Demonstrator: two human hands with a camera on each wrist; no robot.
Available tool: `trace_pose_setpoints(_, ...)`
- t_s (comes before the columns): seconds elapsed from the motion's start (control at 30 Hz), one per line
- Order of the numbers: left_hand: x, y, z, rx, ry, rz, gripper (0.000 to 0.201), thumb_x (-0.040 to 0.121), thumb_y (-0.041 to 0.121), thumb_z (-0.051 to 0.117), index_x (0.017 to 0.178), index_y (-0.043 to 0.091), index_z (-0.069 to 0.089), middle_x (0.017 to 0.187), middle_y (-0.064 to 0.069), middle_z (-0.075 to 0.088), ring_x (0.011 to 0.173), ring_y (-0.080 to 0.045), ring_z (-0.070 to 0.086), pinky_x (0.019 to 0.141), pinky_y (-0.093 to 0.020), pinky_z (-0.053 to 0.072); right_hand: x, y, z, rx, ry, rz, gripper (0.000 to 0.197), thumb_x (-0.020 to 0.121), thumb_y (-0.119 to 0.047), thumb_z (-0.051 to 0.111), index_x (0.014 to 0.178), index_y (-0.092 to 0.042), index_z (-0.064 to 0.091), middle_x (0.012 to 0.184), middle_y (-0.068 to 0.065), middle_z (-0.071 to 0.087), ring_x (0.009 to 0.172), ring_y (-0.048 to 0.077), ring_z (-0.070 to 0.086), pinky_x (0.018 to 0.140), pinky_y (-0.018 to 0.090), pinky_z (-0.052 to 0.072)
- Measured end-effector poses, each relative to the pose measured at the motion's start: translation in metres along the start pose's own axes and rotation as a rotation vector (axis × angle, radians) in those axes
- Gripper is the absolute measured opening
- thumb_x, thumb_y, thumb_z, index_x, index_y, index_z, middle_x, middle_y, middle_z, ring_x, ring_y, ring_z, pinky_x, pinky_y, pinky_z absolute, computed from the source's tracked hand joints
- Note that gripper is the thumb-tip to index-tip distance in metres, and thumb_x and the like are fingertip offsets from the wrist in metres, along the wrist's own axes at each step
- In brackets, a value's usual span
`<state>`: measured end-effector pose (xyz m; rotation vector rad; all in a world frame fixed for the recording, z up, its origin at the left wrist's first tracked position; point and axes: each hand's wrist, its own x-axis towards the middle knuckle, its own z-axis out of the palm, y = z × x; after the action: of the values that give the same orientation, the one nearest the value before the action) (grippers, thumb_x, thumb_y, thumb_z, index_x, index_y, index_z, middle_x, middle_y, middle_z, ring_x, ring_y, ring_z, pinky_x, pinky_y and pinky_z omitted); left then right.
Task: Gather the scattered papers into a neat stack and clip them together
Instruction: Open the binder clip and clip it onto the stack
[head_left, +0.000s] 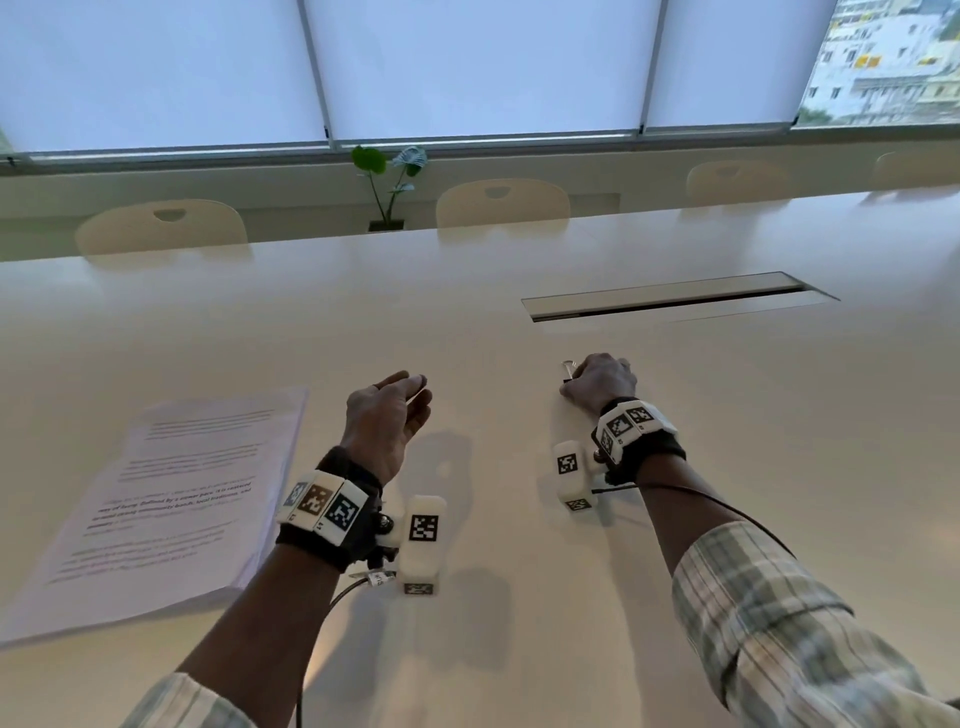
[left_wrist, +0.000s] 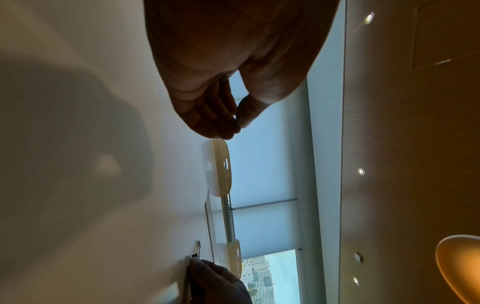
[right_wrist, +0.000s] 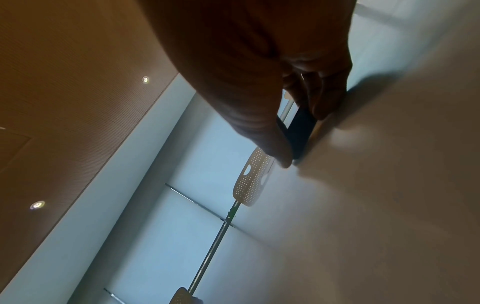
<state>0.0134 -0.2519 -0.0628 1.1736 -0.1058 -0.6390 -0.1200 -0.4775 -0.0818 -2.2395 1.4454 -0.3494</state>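
A stack of printed papers (head_left: 171, 504) lies on the white table (head_left: 519, 597) at the left, its sheets roughly squared. My left hand (head_left: 410, 395) hovers just right of the stack, fingers loosely curled and holding nothing; the left wrist view shows the same empty left hand (left_wrist: 233, 123). Farther right, my right hand (head_left: 582, 379) rests on the table and grips a black binder clip (head_left: 567, 372), whose metal loop pokes out past the fingers. In the right wrist view my right hand (right_wrist: 298, 139) has thumb and fingers round the black binder clip (right_wrist: 298, 131), which touches the table.
A long cable slot (head_left: 675, 299) is set into the table beyond my right hand. Pale chairs (head_left: 501, 205) line the far edge, with a small green plant (head_left: 387, 182) between them. Shaded windows fill the back wall.
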Motion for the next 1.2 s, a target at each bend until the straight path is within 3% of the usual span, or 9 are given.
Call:
trace_pose_setpoints(0.13,0.001,0.001,-0.003,-0.038,-0.004,0.023,0.020,0.088,0.002,0.064,0.108,0.006,0.060,0.092,-0.009,0.068,0.079,-0.018,0.066,0.072,-0.029,0.054,-0.005,-0.002,-0.004,0.163,0.033,-0.050,0.035,0.079,-0.020,0.073,0.110,-0.005,0.072,0.116,0.016,0.069,0.116,0.032,0.057,0.094,0.031,0.046)
trace_pose_setpoints(0.23,0.004,0.002,-0.005,-0.033,-0.015,0.034,0.020,0.089,0.002,0.064,0.109,0.003,0.061,0.091,-0.009,0.068,0.079,-0.018,0.066,0.074,-0.029,0.055,-0.024,-0.016,-0.008,0.346,-0.003,-0.281,0.034,0.076,-0.010,0.078,0.109,-0.006,0.071,0.107,0.012,0.072,0.100,0.024,0.065,0.080,0.022,0.044)
trace_pose_setpoints(0.43,0.011,-0.004,-0.007,-0.004,-0.097,-0.032,0.014,0.091,0.015,0.066,0.099,0.003,0.066,0.090,-0.011,0.069,0.085,-0.022,0.066,0.078,-0.032,0.057,-0.054,-0.049,0.007,0.478,-0.162,-0.660,0.042,0.074,0.005,0.076,0.113,-0.008,0.069,0.109,0.008,0.073,0.098,0.020,0.070,0.085,0.032,0.058)
trace_pose_setpoints(0.53,0.015,-0.006,-0.012,-0.039,-0.102,-0.042,0.012,0.089,0.010,0.066,0.097,0.001,0.070,0.085,-0.009,0.072,0.079,-0.019,0.067,0.071,-0.028,0.058,-0.057,-0.057,0.015,0.507,-0.176,-0.719,0.042,0.077,0.008,0.073,0.116,-0.005,0.068,0.113,0.009,0.072,0.098,0.017,0.070,0.085,0.025,0.058)
trace_pose_setpoints(0.67,0.021,-0.007,-0.019,-0.147,-0.072,-0.087,0.011,0.086,0.004,0.068,0.096,0.001,0.071,0.077,-0.008,0.073,0.069,-0.017,0.068,0.065,-0.025,0.059,-0.053,-0.057,0.024,0.661,-0.229,-0.640,0.042,0.078,0.008,0.072,0.118,-0.005,0.070,0.118,0.010,0.071,0.103,0.019,0.070,0.093,0.027,0.056)
trace_pose_setpoints(0.9,0.022,-0.005,-0.021,-0.386,-0.178,-0.263,0.010,0.086,0.008,0.061,0.094,0.004,0.067,0.071,-0.005,0.072,0.059,-0.012,0.069,0.060,-0.022,0.059,-0.058,-0.060,0.034,1.379,-0.512,-0.362,0.037,0.088,0.018,0.054,0.122,0.006,0.061,0.113,0.017,0.070,0.103,0.021,0.068,0.098,0.027,0.052)
trace_pose_setpoints(1.03,0.017,-0.010,-0.014,-0.334,-0.247,-0.302,0.013,0.093,0.006,0.055,0.096,0.001,0.066,0.073,-0.008,0.071,0.061,-0.013,0.069,0.063,-0.023,0.060,-0.062,-0.067,0.040,1.715,-0.700,-0.231,0.034,0.092,0.015,0.045,0.123,0.009,0.057,0.110,0.020,0.070,0.103,0.028,0.069,0.095,0.029,0.055)
trace_pose_setpoints(1.1,0.015,-0.017,-0.012,-0.296,-0.267,-0.321,0.015,0.096,0.006,0.053,0.098,0.000,0.066,0.076,-0.010,0.070,0.062,-0.014,0.068,0.062,-0.024,0.059,-0.067,-0.073,0.043,1.751,-0.759,-0.223,0.036,0.095,0.012,0.042,0.130,0.011,0.051,0.116,0.022,0.065,0.109,0.031,0.063,0.098,0.031,0.053)
trace_pose_setpoints(1.2,0.017,-0.021,-0.015,-0.241,-0.245,-0.325,0.016,0.097,0.005,0.052,0.102,0.000,0.066,0.075,-0.009,0.066,0.060,-0.014,0.065,0.060,-0.024,0.058,-0.073,-0.076,0.046,1.572,-0.726,-0.259,0.033,0.098,0.006,0.044,0.129,0.008,0.054,0.121,0.021,0.062,0.112,0.026,0.059,0.097,0.030,0.052)
